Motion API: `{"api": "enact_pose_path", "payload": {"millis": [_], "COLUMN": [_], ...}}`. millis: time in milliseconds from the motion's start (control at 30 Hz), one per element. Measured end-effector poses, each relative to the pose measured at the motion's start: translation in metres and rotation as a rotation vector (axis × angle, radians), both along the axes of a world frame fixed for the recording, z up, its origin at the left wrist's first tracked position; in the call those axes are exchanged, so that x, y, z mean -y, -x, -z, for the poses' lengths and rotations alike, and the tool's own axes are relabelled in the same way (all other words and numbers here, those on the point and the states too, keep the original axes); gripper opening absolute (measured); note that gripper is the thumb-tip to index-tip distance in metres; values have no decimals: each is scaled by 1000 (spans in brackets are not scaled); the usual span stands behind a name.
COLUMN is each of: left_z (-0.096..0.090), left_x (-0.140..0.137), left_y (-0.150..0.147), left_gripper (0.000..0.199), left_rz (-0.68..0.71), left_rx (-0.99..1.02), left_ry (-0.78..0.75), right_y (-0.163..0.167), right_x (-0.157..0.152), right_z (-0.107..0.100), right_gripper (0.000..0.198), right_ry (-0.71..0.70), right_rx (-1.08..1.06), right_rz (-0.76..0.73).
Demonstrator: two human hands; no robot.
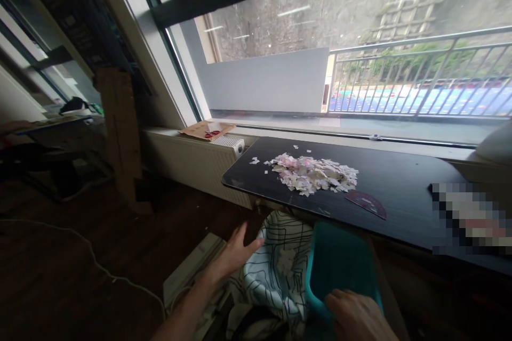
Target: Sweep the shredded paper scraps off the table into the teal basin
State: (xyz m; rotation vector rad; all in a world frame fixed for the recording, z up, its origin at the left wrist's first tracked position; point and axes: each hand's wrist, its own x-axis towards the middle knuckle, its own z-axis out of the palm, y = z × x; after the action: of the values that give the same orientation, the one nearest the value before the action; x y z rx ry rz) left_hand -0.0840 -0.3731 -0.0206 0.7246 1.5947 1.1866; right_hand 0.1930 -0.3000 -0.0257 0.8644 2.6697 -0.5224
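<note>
Right hand on teal bin, left hand spread

In the head view, at the bottom right of centre, the right hand curls its fingers over the bin's near rim. Lower centre, the left hand holds nothing, beside the patterned cloth; I cannot tell whether its thumb touches. Mid-frame, paper scraps lie heaped on the dark table, near a purple protractor

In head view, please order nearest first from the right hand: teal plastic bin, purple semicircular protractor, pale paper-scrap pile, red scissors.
1. Bin: touching the right hand.
2. Protractor: ahead, on the table.
3. Paper pile: beyond, leftward.
4. Scissors: farthest left.
</note>
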Motion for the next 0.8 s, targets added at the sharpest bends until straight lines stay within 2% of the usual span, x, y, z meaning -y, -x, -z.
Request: {"api": "enact_pose_path", "payload": {"millis": [67,100,133,167,267,333,400,433,500,567,700,800], "left_z": [-12,-17,-21,-24,-27,-25,-20,-17,-6,9,43,54], "left_x": [10,16,22,27,30,18,-3,-15,-38,-54,-62,-65], "left_y": [-18,-29,-41,-52,-74,-75,-68,-63,-55,-51,-56,-61], "left_gripper": [80,73,65,62,78,70,48,45,49,64,66,65], "left_rz": [-37,37,169,331,780,902,890,857,809,829,878,891], "left_rx": [-189,-451,-653,-768,-815,-838,-882,-910,-952,-959,-993,-1051], "left_ry": [-85,-158,-206,-210,-107,-50,-25,-13,26,71,198,266], "right_y": [-1,-1,-1,-1,-4,-7,-9,-9,-9,-7,-7,-11], "right_x": [1,1,1,0,-2,-4,-5,-5,-5,-4,-3,-3], "right_z": [-4,-6,-8,-10,-11,-10,-7,-6,-3,-1,1,3], "right_gripper": [33,33,33,33,32,32,32,33,34,36,36,33], "right_ry": [6,8,11,13,23,25,16,10,4,6,-5,-27], "right_rx": [22,27,29,29,40,43,36,30,33,47,54,-3], "right_rz": [-8,-12,-14,-11,6,10,3,-5,-21,-30,-34,-29]}}
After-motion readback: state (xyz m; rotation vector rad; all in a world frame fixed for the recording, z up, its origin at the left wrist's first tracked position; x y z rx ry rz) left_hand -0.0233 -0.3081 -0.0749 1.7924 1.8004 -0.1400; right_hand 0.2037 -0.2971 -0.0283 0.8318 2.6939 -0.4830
